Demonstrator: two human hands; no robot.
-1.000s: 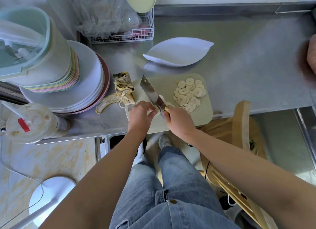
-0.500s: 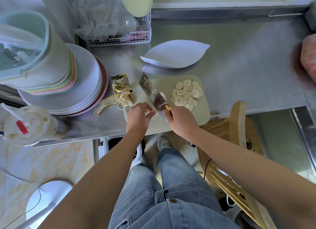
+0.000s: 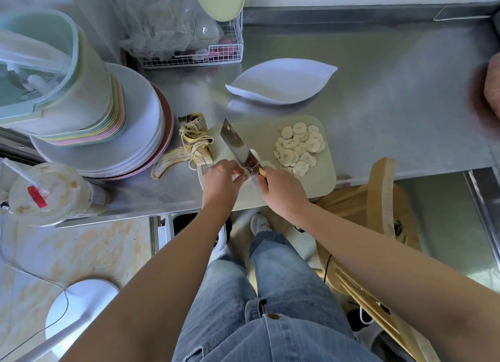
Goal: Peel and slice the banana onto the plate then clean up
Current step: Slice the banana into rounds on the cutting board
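Steel counter [image 3: 392, 104] runs under both hands. A pale cutting board [image 3: 259, 134] lies on it beneath them, and a white leaf-shaped plate [image 3: 281, 83] sits beyond them. The right hand [image 3: 281, 191] is wrapped round the handle of a knife [image 3: 238, 145], whose blade angles away between the hands. The left hand [image 3: 220, 183] pinches a short stub of banana [image 3: 255, 154] at the blade. The peel [image 3: 189, 148] lies just beyond the left hand. The cut slices [image 3: 299, 145] are heaped beyond the right.

Faded light-blue jeans [image 3: 270, 294] fill 6 o'clock, with a brass rivet [image 3: 273, 316] at the pocket — a grey-white sneaker [image 3: 260, 223] at their 12 o'clock; forearms [image 3: 173, 269] bare.
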